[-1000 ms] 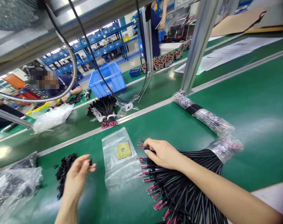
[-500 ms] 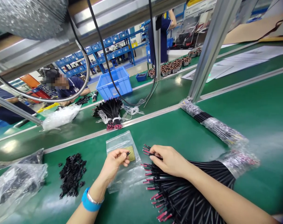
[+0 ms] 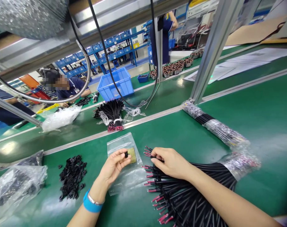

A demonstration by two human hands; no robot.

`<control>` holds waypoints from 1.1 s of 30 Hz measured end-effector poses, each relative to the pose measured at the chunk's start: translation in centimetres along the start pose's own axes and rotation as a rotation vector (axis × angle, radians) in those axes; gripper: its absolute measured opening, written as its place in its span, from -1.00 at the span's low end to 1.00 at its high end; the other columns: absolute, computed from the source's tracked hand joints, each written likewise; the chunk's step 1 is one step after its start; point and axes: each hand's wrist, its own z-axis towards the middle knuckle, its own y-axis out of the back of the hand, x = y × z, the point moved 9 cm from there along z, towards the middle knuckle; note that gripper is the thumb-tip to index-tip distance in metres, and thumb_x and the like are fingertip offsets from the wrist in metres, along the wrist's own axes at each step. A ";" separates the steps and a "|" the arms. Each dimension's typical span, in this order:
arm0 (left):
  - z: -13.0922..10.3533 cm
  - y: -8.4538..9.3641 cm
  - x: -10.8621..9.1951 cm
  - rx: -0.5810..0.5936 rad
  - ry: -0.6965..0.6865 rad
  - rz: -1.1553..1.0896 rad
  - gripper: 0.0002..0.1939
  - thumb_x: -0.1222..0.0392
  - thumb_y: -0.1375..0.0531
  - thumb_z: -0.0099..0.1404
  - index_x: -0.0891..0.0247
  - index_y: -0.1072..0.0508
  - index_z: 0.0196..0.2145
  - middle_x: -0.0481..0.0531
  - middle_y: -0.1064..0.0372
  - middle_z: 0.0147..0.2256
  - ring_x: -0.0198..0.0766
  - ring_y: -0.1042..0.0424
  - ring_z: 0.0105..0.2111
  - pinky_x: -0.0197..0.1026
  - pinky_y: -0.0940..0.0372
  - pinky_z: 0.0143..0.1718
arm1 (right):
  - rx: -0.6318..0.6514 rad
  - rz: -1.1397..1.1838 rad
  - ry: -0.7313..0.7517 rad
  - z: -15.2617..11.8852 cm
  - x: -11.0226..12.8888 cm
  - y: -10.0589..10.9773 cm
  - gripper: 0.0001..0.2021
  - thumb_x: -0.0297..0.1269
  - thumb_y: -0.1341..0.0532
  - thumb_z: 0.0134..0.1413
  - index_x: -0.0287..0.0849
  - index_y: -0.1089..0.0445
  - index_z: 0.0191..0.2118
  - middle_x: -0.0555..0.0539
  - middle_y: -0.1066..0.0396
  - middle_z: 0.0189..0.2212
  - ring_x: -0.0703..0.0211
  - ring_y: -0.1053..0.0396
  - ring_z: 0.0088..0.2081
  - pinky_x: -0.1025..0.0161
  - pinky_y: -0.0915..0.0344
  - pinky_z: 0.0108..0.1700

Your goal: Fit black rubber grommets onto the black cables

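Between the thumb and fingers of my left hand (image 3: 117,163) is a small black plastic part (image 3: 126,154). It is held above a clear zip bag (image 3: 119,142) with a yellowish rectangular piece (image 3: 132,155) on or in it. My right hand (image 3: 169,160) is closed around a black cable whose stripped red and black wire ends (image 3: 148,152) point left. Under that hand and forearm a large bundle of black cables (image 3: 192,195) fans out, the red-tipped ends to the left. A heap of small black plastic parts (image 3: 72,176) lies left of my left hand.
A plastic-wrapped cable bundle (image 3: 216,127) lies at the right. Plastic bags (image 3: 18,183) sit at the far left. Beyond the metal rail are another cable bundle (image 3: 112,113) and a blue crate (image 3: 116,85). A metal post (image 3: 211,56) rises at right. Co-workers are in the background.
My left hand has turned the small black part, so its broader face shows, and its fingers have loosened slightly. The right hand stays on the cable, almost unmoved.
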 end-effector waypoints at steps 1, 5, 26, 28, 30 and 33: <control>0.0 0.0 -0.1 -0.001 -0.011 0.003 -0.75 0.35 -0.40 -0.01 0.35 -0.54 -0.32 0.03 -0.54 -0.41 -0.23 -0.56 -0.32 -0.28 -0.46 -0.23 | 0.003 0.000 0.000 0.0 0.0 0.0 -0.94 -0.33 -0.10 0.14 -0.14 -0.30 -0.32 0.05 -0.29 -0.51 0.26 -0.22 -0.49 0.34 -0.12 -0.39; 0.0 0.0 -0.3 0.031 -0.080 0.146 -0.72 0.30 -0.39 0.01 0.35 -0.55 -0.26 0.08 -0.56 -0.35 -0.28 -0.54 -0.32 -0.31 -0.42 -0.20 | 0.008 -0.004 -0.003 0.0 -0.2 -0.2 -0.93 -0.32 -0.10 0.15 -0.15 -0.30 -0.31 0.04 -0.30 -0.51 0.25 -0.22 -0.49 0.33 -0.13 -0.39; -1.5 -7.5 -0.3 0.247 -0.837 1.796 -0.52 0.47 -0.03 0.21 0.30 -0.26 0.10 0.17 -0.49 -0.28 -0.06 -0.46 -0.25 -0.03 -0.32 -0.21 | 0.009 0.045 0.003 -0.1 0.2 -0.1 -0.94 -0.34 -0.11 0.12 -0.14 -0.32 -0.28 0.04 -0.32 -0.48 0.26 -0.24 -0.46 0.34 -0.15 -0.36; -1.0 -7.2 -1.4 0.164 -0.710 1.497 -0.57 0.41 -0.10 0.20 0.23 -0.27 0.04 0.06 -0.47 -0.35 -0.15 -0.45 -0.34 -0.11 -0.32 -0.26 | 0.012 0.099 0.011 -0.1 0.4 0.1 -0.94 -0.35 -0.12 0.12 -0.14 -0.33 -0.31 0.05 -0.31 -0.49 0.28 -0.23 -0.47 0.35 -0.15 -0.38; -0.4 -6.3 -1.9 0.075 -0.531 1.063 -0.63 0.31 -0.17 0.18 0.21 -0.27 -0.04 -0.04 -0.43 -0.43 -0.25 -0.42 -0.44 -0.20 -0.31 -0.35 | 0.028 0.154 0.027 0.0 0.6 0.3 -0.93 -0.35 -0.13 0.12 -0.15 -0.35 -0.34 0.06 -0.31 -0.50 0.30 -0.23 -0.48 0.37 -0.14 -0.39; 0.3 -5.7 -0.9 0.038 -0.322 0.541 -0.62 0.22 -0.28 0.11 0.24 -0.27 -0.13 -0.12 -0.38 -0.50 -0.35 -0.37 -0.51 -0.29 -0.28 -0.40 | 0.029 0.202 0.025 0.2 0.7 0.5 -0.91 -0.35 -0.14 0.12 -0.16 -0.37 -0.37 0.06 -0.32 -0.51 0.32 -0.24 -0.49 0.38 -0.13 -0.40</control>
